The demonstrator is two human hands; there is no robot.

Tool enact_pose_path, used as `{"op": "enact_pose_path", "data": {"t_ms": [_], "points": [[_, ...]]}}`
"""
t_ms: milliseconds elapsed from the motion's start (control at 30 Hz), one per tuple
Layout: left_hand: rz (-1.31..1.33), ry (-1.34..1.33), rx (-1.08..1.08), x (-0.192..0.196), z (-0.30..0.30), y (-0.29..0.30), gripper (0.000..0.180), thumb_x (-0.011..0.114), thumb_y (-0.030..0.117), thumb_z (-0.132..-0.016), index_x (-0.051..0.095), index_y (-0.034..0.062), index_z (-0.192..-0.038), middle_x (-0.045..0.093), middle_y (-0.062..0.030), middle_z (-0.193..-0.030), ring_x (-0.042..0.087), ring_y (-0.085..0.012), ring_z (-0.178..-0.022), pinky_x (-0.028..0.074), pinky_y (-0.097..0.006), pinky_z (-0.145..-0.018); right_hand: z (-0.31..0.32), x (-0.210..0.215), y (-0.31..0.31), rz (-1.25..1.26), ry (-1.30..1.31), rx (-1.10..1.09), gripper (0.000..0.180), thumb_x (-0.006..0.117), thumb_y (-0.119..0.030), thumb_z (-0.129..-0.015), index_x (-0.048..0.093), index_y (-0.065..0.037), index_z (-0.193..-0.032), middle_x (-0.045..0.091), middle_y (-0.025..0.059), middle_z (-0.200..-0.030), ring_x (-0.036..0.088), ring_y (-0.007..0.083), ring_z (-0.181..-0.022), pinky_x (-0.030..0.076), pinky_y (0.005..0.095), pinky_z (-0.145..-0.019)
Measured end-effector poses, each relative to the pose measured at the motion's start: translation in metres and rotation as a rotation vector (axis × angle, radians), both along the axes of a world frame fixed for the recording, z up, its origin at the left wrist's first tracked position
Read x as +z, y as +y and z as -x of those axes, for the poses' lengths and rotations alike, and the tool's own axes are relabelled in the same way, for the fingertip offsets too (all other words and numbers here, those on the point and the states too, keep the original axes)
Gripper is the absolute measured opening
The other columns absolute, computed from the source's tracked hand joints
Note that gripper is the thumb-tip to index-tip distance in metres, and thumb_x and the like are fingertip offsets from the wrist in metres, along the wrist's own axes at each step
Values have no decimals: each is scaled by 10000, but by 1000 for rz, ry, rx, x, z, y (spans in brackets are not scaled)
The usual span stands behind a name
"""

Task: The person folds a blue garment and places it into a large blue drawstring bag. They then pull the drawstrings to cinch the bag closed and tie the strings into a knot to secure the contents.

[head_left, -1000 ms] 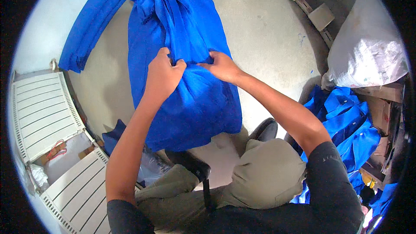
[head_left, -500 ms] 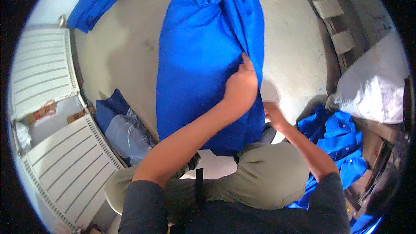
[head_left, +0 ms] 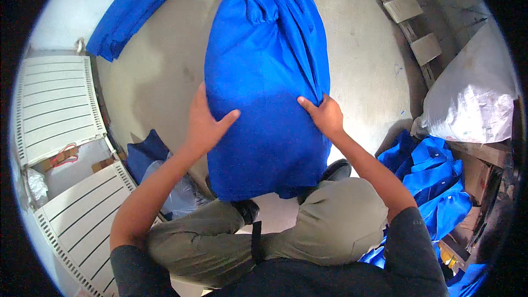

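A large bundle wrapped in smooth blue cloth [head_left: 264, 148] stretches away from me between my legs, with the fabric gathered into a knot [head_left: 261, 5] at its far end. My left hand [head_left: 208, 124] grips its left side, thumb on top and the other fingers round the edge, partly hidden. On the right side my right hand [head_left: 325, 114] holds it likewise, its thumb pressing on the cloth beside a long fold. The near end of the bundle hangs close to my shoes.
A long blue fabric roll [head_left: 129, 14] lies at the back left. White slotted panels [head_left: 60, 110] line the left, near a plastic-wrapped dark blue bundle [head_left: 176, 187]. To the right are crumpled blue cloths [head_left: 434, 181], a white sack [head_left: 467, 104] and a rail with beige blocks [head_left: 403, 9].
My left hand has moved from the right-hand fold to the bundle's left side. My right hand has risen from beside the bundle onto its right edge. The view has shifted slightly.
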State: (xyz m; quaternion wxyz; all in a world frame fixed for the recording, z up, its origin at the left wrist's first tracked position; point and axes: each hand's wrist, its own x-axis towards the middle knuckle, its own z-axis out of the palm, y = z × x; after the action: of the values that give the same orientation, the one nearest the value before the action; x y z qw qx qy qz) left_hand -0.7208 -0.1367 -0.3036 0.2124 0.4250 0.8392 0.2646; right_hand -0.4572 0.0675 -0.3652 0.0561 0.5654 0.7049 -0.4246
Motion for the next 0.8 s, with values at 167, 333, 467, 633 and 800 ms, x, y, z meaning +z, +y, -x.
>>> {"op": "enact_pose_path", "data": {"t_ms": [167, 333, 467, 633, 800], "points": [[128, -941, 367, -45, 18, -44, 990, 844, 459, -831, 344, -31, -1530, 492, -238, -1481, 522, -374, -1329, 425, -463, -1127, -12, -16, -28, 60, -102, -136, 1039, 718, -823, -724, 638, 92, -1211, 716, 273, -1099, 700, 428, -1057, 559, 478, -898], [-134, -652, 424, -6, -14, 19, 833, 872, 310, -822, 457, -42, -1453, 587, -218, -1378, 594, -330, -1234, 479, -449, -1066, -10, -13, 5, 104, 183, -77, 963, 570, -840, -839, 688, 54, -1175, 717, 294, -1060, 713, 381, -1022, 545, 497, -865], [-206, -795, 450, 38, 2, 44, 725, 847, 322, -850, 529, -71, -1370, 649, -222, -1273, 672, -301, -1079, 549, -419, -951, 11, 27, 52, 51, 224, -47, 853, 550, -747, -928, 701, 70, -735, 691, 213, -693, 700, 340, -651, 539, 475, -635], [-315, -512, 397, 3, -17, 71, 897, 854, 424, -828, 437, -112, -1414, 632, -264, -1268, 644, -352, -1154, 518, -453, -1000, 12, 4, 114, -13, 180, -11, 894, 528, -739, -942, 706, 132, -1034, 735, 289, -933, 741, 378, -911, 570, 462, -839], [-134, -80, 227, -55, -33, 87, 899, 868, 383, -788, 437, -59, -1443, 508, -291, -1417, 463, -449, -1354, 369, -542, -1136, -33, -65, 123, -65, 93, 6, 1048, 489, -831, -889, 631, 142, -1251, 700, 329, -1123, 703, 409, -1069, 524, 470, -971]]}}
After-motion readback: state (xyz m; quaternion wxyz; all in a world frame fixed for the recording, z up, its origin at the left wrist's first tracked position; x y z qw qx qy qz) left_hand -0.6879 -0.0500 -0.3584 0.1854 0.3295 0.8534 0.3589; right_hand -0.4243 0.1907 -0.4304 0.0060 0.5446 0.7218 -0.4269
